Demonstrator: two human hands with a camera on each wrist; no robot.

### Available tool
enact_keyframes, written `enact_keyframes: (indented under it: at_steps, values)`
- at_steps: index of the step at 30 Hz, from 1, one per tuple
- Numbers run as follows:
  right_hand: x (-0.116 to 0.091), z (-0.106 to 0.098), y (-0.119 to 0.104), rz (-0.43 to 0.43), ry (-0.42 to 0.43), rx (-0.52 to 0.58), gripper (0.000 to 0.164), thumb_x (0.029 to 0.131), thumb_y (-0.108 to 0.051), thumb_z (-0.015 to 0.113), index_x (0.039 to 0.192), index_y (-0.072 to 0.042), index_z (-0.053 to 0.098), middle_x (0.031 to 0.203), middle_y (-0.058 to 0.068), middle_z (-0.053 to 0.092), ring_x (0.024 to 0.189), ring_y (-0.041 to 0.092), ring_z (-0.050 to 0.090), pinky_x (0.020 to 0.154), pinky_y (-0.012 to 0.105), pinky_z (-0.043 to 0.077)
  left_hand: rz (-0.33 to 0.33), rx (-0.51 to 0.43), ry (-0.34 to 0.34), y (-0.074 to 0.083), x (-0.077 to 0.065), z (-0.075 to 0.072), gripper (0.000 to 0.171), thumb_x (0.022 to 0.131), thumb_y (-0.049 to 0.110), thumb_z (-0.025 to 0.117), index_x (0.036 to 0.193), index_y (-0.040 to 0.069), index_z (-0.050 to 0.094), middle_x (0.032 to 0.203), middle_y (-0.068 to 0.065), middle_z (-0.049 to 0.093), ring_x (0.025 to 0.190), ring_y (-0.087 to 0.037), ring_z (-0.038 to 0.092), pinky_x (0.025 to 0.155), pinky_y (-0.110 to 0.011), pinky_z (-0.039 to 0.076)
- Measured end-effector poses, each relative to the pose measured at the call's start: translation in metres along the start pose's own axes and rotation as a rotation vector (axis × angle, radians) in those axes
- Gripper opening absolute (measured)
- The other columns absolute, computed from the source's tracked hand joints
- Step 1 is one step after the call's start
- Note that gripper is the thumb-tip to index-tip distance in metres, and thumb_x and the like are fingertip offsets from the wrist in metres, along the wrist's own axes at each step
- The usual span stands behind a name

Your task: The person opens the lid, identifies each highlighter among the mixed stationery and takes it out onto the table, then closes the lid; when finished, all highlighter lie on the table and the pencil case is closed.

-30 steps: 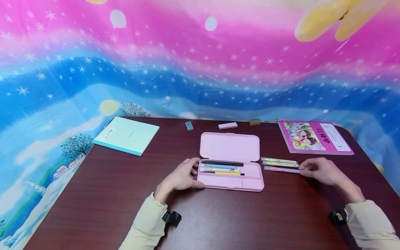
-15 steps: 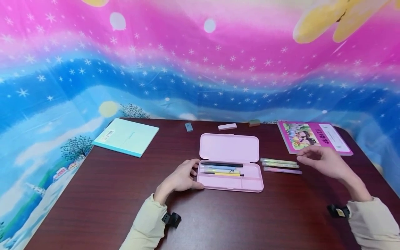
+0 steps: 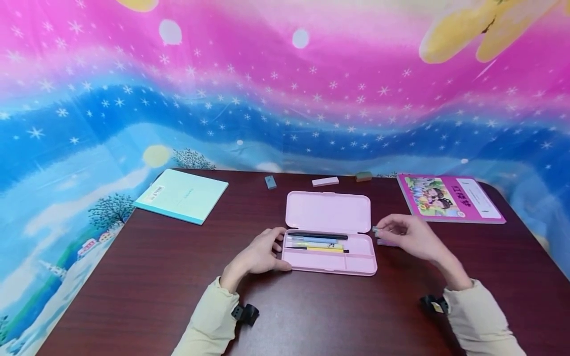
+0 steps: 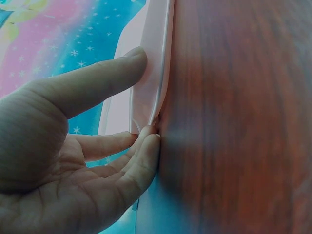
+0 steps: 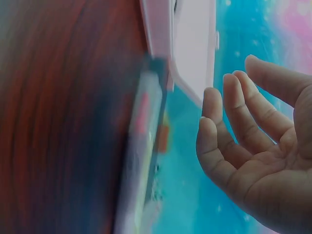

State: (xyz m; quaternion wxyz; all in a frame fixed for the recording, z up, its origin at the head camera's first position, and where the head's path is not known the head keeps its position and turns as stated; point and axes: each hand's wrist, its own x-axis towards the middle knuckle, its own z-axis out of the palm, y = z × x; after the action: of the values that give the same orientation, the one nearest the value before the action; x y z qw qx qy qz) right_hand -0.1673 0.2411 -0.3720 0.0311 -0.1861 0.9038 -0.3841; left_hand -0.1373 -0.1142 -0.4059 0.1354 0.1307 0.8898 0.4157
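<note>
A pink pencil case (image 3: 313, 262) lies with its lid raised on the dark wooden table. Inside are a black pen (image 3: 317, 236), a light blue pen, a pale yellow-green one and a yellow pencil-like one. My left hand (image 3: 258, 252) grips the case's left end, thumb (image 4: 105, 83) on the front wall and fingers at the end wall. Right of the case, my right hand (image 3: 416, 237) hovers over several pens, hiding most of them; the lilac pen (image 5: 127, 190) shows below the hand's relaxed fingers in the right wrist view. Nothing is between those fingers.
A blue eraser (image 3: 270, 182), a pale pink eraser (image 3: 325, 182) and a greenish-brown block (image 3: 363, 176) lie along the back edge. A mint notebook (image 3: 184, 195) lies back left, a magenta picture-cover book (image 3: 483, 210) back right. A patterned cloth (image 3: 285, 123) hangs behind.
My right hand has lifted off the right end of the lilac pen and moved left over the pens, towards the case. The left hand and the case stay put.
</note>
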Motion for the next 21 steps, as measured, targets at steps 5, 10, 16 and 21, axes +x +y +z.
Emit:
enact_keyframes:
  at_steps: [5, 10, 16, 21]
  values:
    - [0.012, 0.022, -0.012, -0.003, -0.027, 0.021, 0.012, 0.086, -0.014, 0.072, 0.095, -0.007, 0.071, 0.085, 0.002, 0.068, 0.076, 0.015, 0.06, 0.068, 0.026, 0.05, -0.002, -0.003, -0.001, 0.001, -0.001, 0.0, 0.08, 0.068, 0.012, 0.087, 0.134, -0.003, 0.044, 0.117, -0.012, 0.05, 0.095, -0.02, 0.053, 0.081, -0.032, 0.05]
    - [0.022, 0.039, -0.021, 0.005, -0.071, 0.105, 0.016, 0.086, -0.015, 0.072, 0.098, -0.005, 0.07, 0.088, 0.004, 0.068, 0.077, 0.019, 0.061, 0.067, 0.027, 0.05, 0.005, -0.001, 0.004, 0.001, -0.002, -0.002, 0.08, 0.068, 0.012, 0.086, 0.134, -0.003, 0.044, 0.116, -0.012, 0.05, 0.095, -0.02, 0.053, 0.08, -0.031, 0.049]
    - [0.026, 0.054, -0.026, -0.003, -0.158, 0.164, 0.017, 0.086, -0.014, 0.072, 0.098, -0.003, 0.069, 0.085, 0.005, 0.068, 0.071, 0.022, 0.062, 0.058, 0.028, 0.05, 0.022, 0.008, 0.004, 0.0, -0.002, -0.001, 0.079, 0.068, 0.013, 0.087, 0.134, -0.003, 0.044, 0.115, -0.011, 0.051, 0.094, -0.019, 0.053, 0.078, -0.03, 0.049]
    - [0.025, 0.059, -0.027, -0.032, -0.162, 0.091, 0.013, 0.085, -0.013, 0.072, 0.095, -0.005, 0.07, 0.083, 0.0, 0.068, 0.077, 0.014, 0.061, 0.07, 0.028, 0.049, 0.031, 0.007, -0.001, -0.002, -0.002, -0.001, 0.08, 0.068, 0.013, 0.086, 0.133, -0.003, 0.044, 0.115, -0.012, 0.05, 0.093, -0.019, 0.053, 0.078, -0.03, 0.049]
